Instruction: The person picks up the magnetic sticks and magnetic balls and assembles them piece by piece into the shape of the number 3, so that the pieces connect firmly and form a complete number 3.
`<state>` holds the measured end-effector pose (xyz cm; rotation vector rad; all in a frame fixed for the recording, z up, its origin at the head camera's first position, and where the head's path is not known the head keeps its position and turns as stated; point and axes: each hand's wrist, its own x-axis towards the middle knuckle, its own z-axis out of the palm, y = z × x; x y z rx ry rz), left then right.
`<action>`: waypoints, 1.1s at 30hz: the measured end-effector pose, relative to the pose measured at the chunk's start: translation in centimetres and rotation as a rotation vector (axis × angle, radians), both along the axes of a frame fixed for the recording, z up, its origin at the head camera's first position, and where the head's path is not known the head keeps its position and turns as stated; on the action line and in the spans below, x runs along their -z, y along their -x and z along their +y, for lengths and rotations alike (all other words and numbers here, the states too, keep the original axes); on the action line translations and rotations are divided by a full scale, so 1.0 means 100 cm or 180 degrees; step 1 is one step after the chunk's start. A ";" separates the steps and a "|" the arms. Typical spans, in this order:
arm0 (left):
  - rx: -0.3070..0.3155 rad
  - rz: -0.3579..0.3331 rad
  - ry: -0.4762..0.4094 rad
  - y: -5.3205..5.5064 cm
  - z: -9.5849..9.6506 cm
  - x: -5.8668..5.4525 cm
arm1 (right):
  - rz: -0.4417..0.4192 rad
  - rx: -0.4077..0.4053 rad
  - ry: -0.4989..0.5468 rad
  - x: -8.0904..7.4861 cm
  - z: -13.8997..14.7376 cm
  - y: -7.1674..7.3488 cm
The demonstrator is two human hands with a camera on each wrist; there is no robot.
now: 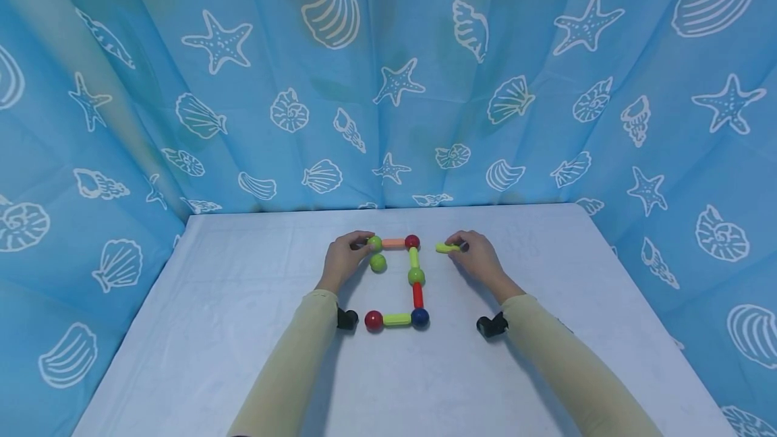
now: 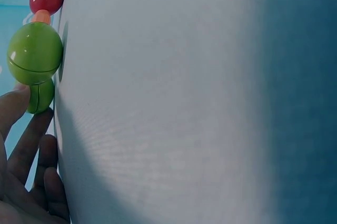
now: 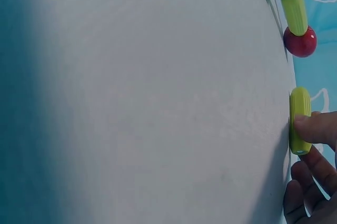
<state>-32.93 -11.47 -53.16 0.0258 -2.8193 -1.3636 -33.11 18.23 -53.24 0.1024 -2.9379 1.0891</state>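
My left hand (image 1: 346, 260) pinches a green ball (image 2: 41, 98) between thumb and finger. This ball is at the left end of an orange rod (image 1: 393, 243), whose other end meets a red ball (image 1: 412, 241). A second green ball (image 1: 378, 262) lies loose just in front of the held one and partly covers it in the left wrist view. To the right of the joined pieces, my right hand (image 1: 476, 258) grips a short yellow-green rod (image 3: 300, 121) between thumb and fingers, close over the table and apart from the chain.
From the red ball, the chain runs through a yellow-green rod (image 1: 414, 258), a green ball (image 1: 416, 276), a red rod (image 1: 418, 295), a blue ball (image 1: 420, 317) and another yellow-green rod (image 1: 397, 319) to a red ball (image 1: 373, 320). A blue shell-print curtain (image 1: 376, 86) surrounds the white table (image 1: 243, 288).
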 end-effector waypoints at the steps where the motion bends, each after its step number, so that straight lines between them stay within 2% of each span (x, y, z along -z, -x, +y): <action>1: -0.0001 0.0000 -0.0001 0.000 0.000 0.000 | -0.0011 -0.0004 -0.0011 0.000 0.000 0.000; 13: 0.0013 0.0019 0.0011 0.001 -0.001 0.001 | -0.0206 -0.0090 -0.0056 -0.006 0.006 -0.010; 23: -0.0006 0.0008 -0.0025 0.000 0.000 0.000 | -0.0268 -0.0242 -0.0083 -0.006 0.006 -0.026; 33: 0.0026 0.0056 -0.0025 -0.001 -0.001 0.000 | -0.0368 -0.0290 -0.0127 -0.006 0.003 -0.037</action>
